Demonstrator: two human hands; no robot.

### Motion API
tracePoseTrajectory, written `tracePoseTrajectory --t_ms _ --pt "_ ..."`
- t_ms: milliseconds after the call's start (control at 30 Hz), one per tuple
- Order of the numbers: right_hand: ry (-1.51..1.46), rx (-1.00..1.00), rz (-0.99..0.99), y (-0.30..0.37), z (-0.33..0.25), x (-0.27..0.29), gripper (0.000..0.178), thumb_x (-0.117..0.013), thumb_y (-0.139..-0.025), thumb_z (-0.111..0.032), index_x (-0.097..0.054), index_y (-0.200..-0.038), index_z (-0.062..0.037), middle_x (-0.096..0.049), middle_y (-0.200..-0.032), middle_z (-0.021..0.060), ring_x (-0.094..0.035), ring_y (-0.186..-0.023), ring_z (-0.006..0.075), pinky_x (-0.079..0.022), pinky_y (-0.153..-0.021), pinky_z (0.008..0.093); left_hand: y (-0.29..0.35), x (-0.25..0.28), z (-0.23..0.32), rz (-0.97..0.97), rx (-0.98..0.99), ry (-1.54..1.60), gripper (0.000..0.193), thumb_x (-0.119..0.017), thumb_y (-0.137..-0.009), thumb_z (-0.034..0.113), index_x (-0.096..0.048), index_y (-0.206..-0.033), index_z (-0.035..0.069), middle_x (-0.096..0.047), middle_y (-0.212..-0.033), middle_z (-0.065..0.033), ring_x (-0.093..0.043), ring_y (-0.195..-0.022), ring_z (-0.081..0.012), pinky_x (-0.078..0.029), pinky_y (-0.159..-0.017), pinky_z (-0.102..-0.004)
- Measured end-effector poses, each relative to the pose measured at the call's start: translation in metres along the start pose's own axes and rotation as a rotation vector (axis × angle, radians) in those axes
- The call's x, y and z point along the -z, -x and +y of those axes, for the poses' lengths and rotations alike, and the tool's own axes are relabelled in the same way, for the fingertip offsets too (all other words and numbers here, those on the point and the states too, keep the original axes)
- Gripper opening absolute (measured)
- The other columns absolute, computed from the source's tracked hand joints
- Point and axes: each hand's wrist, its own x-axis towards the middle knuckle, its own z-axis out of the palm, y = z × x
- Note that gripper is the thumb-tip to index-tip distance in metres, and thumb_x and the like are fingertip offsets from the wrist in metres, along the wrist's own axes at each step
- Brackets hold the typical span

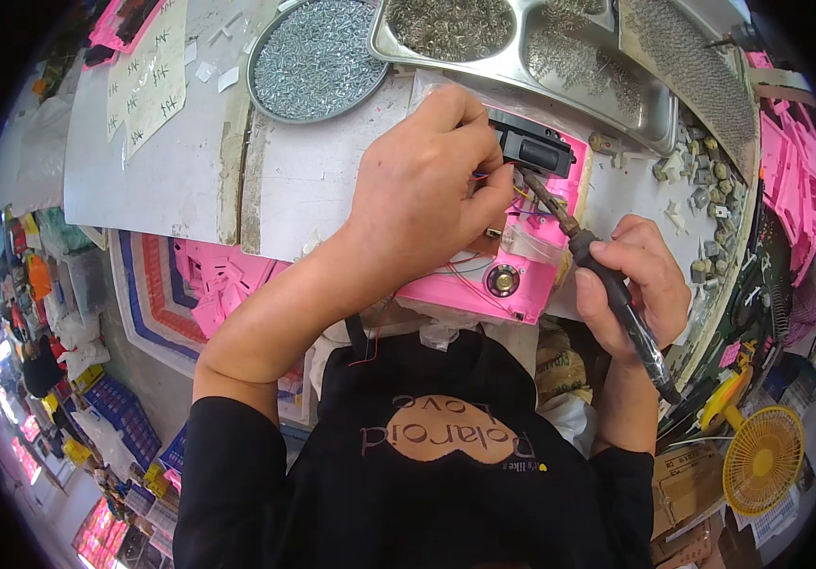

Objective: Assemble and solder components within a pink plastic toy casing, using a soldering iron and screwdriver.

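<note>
In my right hand [650,284] is a soldering iron [614,296] with a dark handle, gripped like a pen. Its metal tip points up and left, reaching the edge of a black plastic part [539,152]. That part sits in an open pink plastic housing [533,302] with thin coloured wires inside. Beside the tip, my left hand [422,185] is closed in a pinch on a thin wire, largely covered by the fingers. A small round disc component [503,279] with a metal centre is fixed in the housing's near corner.
A round tray of small screws [318,62] stands at the far left of the housing. Behind it lies a metal compartment tray [654,119] with small metal pieces. Small metallic parts [702,199] are scattered at right. A yellow fan [761,462] stands lower right; pink pieces [223,280] fill a basket at left.
</note>
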Motion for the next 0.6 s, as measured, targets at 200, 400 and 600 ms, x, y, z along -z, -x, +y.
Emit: tracePoseTrajectory --t_ms 200,400,600 --pt "-0.003 -0.001 -0.009 0.000 -0.003 0.001 0.030 -0.081 -0.075 -0.004 -0.069 -0.102 -0.0026 -0.060 -0.070 0.0077 -0.054 -0.061 0.0245 -0.046 -0.060 0.0347 0.000 -0.001 0.000 0.010 -0.005 -0.005 0.013 -0.077 -0.079 0.009 -0.066 -0.078 0.001 -0.058 -0.090 -0.0090 -0.061 -0.076 -0.0249 -0.051 -0.067 -0.0352" --pt "-0.019 -0.015 -0.006 0.009 -0.013 0.019 0.031 -0.081 -0.076 -0.003 -0.067 -0.103 -0.0004 -0.060 -0.072 0.0093 -0.053 -0.061 0.0250 -0.046 -0.061 0.0360 -0.001 -0.003 0.001 0.026 -0.013 -0.035 0.014 -0.075 -0.078 0.010 -0.064 -0.074 0.003 -0.062 -0.093 -0.0104 -0.064 -0.073 -0.0295 -0.052 -0.065 -0.0394" --pt "-0.037 -0.034 0.052 0.025 -0.017 0.032 0.030 -0.080 -0.080 -0.004 -0.065 -0.106 0.0004 -0.059 -0.074 0.0085 -0.052 -0.063 0.0224 -0.048 -0.068 0.0399 -0.001 -0.003 0.002 0.026 -0.005 -0.042 0.014 -0.075 -0.077 0.010 -0.064 -0.074 0.002 -0.062 -0.093 -0.0104 -0.064 -0.074 -0.0296 -0.053 -0.065 -0.0394"
